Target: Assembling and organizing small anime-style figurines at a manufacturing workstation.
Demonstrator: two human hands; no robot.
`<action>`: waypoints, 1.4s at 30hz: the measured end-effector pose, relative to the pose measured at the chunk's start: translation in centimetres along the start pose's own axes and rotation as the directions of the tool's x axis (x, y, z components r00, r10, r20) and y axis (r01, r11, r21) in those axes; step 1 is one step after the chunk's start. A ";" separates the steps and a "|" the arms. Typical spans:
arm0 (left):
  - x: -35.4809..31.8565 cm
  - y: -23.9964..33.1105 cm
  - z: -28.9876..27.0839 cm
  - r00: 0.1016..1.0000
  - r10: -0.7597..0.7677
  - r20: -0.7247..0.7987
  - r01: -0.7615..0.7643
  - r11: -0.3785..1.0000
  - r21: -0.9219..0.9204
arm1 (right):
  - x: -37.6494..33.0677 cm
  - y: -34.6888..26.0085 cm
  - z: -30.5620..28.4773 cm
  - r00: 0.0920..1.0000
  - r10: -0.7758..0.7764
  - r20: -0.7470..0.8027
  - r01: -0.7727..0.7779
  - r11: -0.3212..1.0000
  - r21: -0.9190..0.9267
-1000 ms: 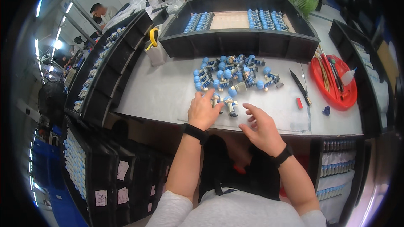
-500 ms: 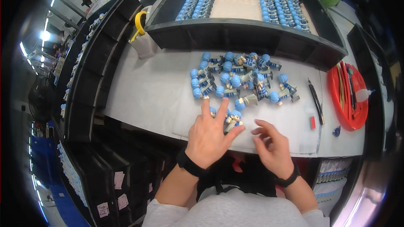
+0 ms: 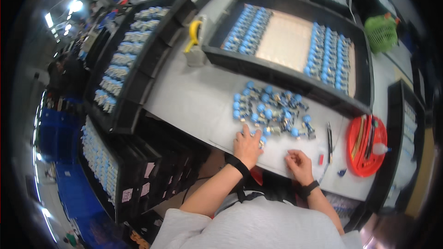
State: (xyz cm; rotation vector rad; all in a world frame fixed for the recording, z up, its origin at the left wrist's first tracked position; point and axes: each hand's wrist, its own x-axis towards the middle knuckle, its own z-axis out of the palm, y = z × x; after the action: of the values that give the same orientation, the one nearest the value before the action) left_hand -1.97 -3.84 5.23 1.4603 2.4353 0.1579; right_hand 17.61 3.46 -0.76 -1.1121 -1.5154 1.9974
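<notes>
Spreading left hand [image 3: 247, 144] on blue-capped parts [image 3: 270, 113] (cluster running left-right), right hand [image 3: 299, 165] curled, grip unclear.

Left hand [image 3: 247, 145]: fingertips reach into the blue-capped parts [image 3: 270, 110]; whether they grip one is too small to tell.
Right hand [image 3: 299, 166]: curled; anything inside it is hidden.
Red tray [image 3: 357, 157]: the tools in it are too small to identify.
Green basket [image 3: 381, 32]: blurred near the rim.
</notes>
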 end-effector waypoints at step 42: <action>37.7 -31.8 -29.0 0.971 -0.208 -0.118 0.203 0.978 -0.053 | -1.8 3.7 6.0 0.825 -0.284 -0.489 -0.215 0.642 -0.736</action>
State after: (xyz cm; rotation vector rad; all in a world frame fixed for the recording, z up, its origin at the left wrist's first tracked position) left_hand -54.30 15.62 17.72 1.2043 2.6465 0.2579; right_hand 14.51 -2.75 -2.99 -1.7672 -2.0254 0.7391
